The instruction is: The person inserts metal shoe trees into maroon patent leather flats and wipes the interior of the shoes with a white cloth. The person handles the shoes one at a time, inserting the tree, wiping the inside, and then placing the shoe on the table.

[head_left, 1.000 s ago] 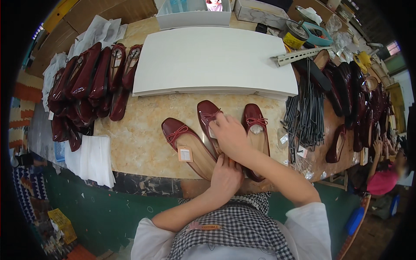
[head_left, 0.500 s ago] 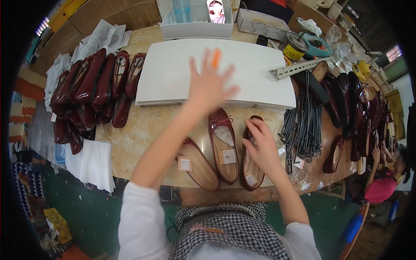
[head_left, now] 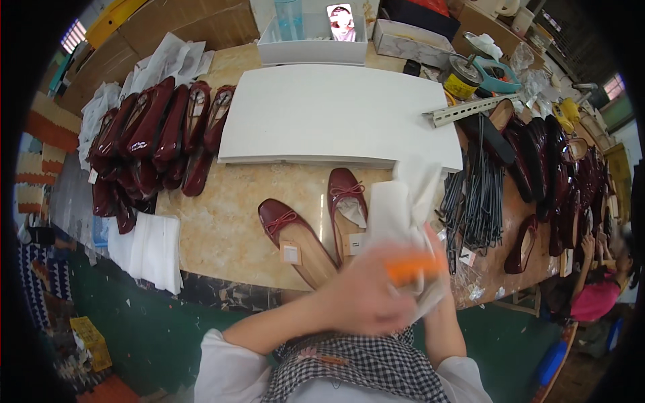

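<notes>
A sheet of thin white tissue paper (head_left: 390, 208) hangs crumpled in front of me, over the right part of the near worktop. My left hand (head_left: 369, 289), smeared by motion, is closed on its lower part; an orange cover (head_left: 411, 267) shows on one finger. My right hand (head_left: 440, 269) is beside the paper, its fingers mostly hidden behind paper and left hand. To the left of the paper lie two dark red patent ballet flats with bows, a left one (head_left: 277, 218) and a middle one (head_left: 344, 185), each with a tag. The third flat is hidden behind the paper and hands.
Behind the flats lies a stack of white sheets (head_left: 336, 114). More red flats are piled at left (head_left: 144, 134) and right (head_left: 531, 161). Black rods (head_left: 476, 195) and a perforated metal strip (head_left: 474, 109) lie at right. A phone (head_left: 341, 23) stands in a white tray (head_left: 312, 52).
My left hand has come back from above the white stack to the front right, now with tissue paper. The paper covers the third flat, which my right hand was touching before.
</notes>
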A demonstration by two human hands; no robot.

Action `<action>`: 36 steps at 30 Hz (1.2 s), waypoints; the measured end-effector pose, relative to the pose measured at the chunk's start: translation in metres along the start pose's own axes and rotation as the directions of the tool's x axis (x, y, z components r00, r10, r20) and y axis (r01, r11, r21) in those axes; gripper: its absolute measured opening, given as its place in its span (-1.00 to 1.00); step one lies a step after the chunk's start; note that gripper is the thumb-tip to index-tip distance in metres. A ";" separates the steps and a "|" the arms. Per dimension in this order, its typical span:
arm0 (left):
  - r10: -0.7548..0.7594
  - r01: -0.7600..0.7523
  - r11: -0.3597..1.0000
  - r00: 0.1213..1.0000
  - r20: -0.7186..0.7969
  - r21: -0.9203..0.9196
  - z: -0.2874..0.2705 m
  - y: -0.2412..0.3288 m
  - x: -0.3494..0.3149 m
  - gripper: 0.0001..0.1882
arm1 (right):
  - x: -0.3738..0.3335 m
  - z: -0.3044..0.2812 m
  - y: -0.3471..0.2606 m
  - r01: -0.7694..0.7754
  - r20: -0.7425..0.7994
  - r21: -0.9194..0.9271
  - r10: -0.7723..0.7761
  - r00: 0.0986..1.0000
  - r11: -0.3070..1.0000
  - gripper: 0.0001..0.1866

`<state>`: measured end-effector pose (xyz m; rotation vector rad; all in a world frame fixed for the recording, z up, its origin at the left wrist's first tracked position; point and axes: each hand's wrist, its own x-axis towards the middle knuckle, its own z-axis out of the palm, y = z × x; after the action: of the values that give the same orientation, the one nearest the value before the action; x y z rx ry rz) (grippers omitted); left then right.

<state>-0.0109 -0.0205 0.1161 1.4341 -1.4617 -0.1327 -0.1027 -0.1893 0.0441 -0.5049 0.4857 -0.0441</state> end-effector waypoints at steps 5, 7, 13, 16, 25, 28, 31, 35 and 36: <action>-0.159 0.284 0.928 0.888 -0.431 0.243 -0.010 -0.021 -0.047 -0.89 | 0.005 0.031 0.022 0.205 0.327 -0.525 -0.026 0.945 0.826 -0.55; -0.213 0.541 0.800 0.661 -0.719 0.261 -0.020 -0.029 -0.056 -0.77 | 0.013 0.057 -0.001 0.500 0.471 -0.863 -0.237 0.850 0.077 -0.36; -0.786 0.711 0.612 0.499 -0.366 -0.346 -0.026 -0.014 -0.085 -0.58 | 0.047 0.059 0.038 0.437 0.421 -0.871 -0.117 0.899 0.223 -0.35; -0.579 0.666 0.501 0.733 -0.357 0.553 -0.010 -0.020 -0.112 -0.39 | 0.078 0.058 0.041 0.169 0.183 -0.871 -0.015 0.983 0.462 -0.57; -0.633 0.533 0.490 0.762 -0.139 0.690 0.057 -0.017 -0.126 -0.31 | 0.117 0.084 0.122 0.655 0.752 -0.327 0.232 0.617 -0.681 -0.84; -0.613 0.536 0.465 0.769 -0.181 0.705 0.057 -0.017 -0.132 -0.30 | 0.108 0.089 0.090 0.695 0.667 -0.648 0.210 0.715 -0.310 -0.66; -0.637 0.501 0.468 0.762 -0.115 0.728 0.057 -0.017 -0.127 -0.28 | 0.132 0.074 0.091 0.689 0.694 -0.663 0.104 0.712 -0.291 -0.51; -0.618 0.445 0.461 0.782 -0.082 0.768 0.048 -0.021 -0.124 -0.25 | 0.148 0.086 0.114 0.569 0.585 -0.744 0.069 0.808 -0.350 -0.48; -0.585 0.452 0.490 0.805 -0.104 0.745 0.037 -0.019 -0.124 -0.34 | 0.148 0.082 0.112 0.536 0.561 -0.770 0.033 0.827 -0.347 -0.48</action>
<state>-0.0548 0.0514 0.0162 2.6126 -1.1805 -0.0177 0.0570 -0.0773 -0.0108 -2.4121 -0.2095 0.0063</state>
